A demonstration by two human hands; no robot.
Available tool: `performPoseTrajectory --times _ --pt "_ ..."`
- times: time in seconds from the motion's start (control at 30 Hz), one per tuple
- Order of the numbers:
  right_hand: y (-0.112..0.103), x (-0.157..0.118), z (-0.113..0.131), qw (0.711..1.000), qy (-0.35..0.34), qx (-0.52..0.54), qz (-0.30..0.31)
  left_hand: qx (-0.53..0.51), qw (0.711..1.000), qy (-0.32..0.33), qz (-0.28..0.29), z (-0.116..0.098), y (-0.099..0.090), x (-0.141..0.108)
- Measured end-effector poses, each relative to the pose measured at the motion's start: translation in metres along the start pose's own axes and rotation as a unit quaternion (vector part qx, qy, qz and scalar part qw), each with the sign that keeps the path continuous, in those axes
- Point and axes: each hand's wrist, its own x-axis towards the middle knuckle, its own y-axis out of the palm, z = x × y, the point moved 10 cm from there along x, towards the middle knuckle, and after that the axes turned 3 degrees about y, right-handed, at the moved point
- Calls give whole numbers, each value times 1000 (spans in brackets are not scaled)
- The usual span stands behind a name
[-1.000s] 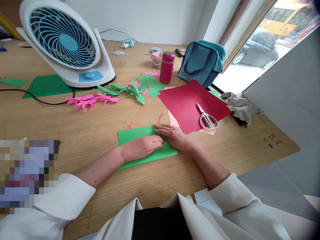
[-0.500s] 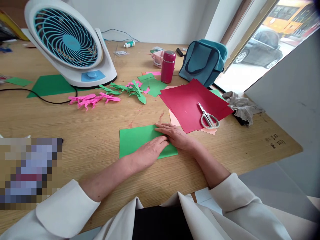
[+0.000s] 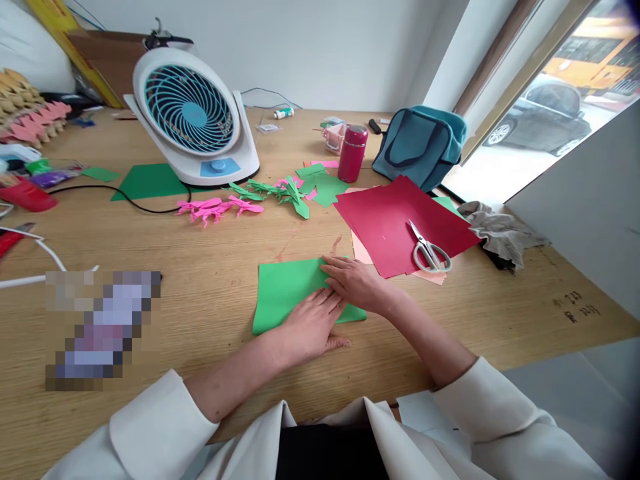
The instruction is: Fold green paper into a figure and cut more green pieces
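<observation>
A sheet of green paper, apparently folded over, lies on the wooden table in front of me. My left hand rests flat on its lower right part, fingers stretched out and thumb off the near edge. Across the right end of the paper lies my right hand, palm down with its fingers extended. The fingertips of both hands meet or overlap near the paper's right side. Just beyond my right hand are red paper sheets with white-handled scissors on top.
Pink paper cutouts and green paper cutouts lie beyond the paper. Farther back stand a fan, a red flask and a teal bag. A grey cloth lies at the right edge, a blurred-out object at left.
My view has turned left and up, showing more of the table's left side. My left hand has slid toward me on the paper, and its thumb now shows. My right hand stays on the paper.
</observation>
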Motion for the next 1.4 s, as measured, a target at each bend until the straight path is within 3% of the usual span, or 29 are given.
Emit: performPoseTrajectory --times 0.17,0.3,0.43,0.63,1.0,1.4 --pt "4 31 26 992 -84 85 33 -11 1000 5 -5 1 3 -2" --pt "20 53 26 975 -139 168 33 -7 1000 -4 -5 3 4 -2" --pt "31 56 22 962 -180 205 9 -7 1000 -6 -4 1 4 0" --pt "32 52 21 959 -191 210 7 19 999 -32 -10 -1 3 -1" --pt "31 50 22 952 -217 214 -17 49 997 -56 30 -9 10 -9" --pt "31 51 21 955 -216 203 -13 69 994 -83 -8 -10 14 -30"
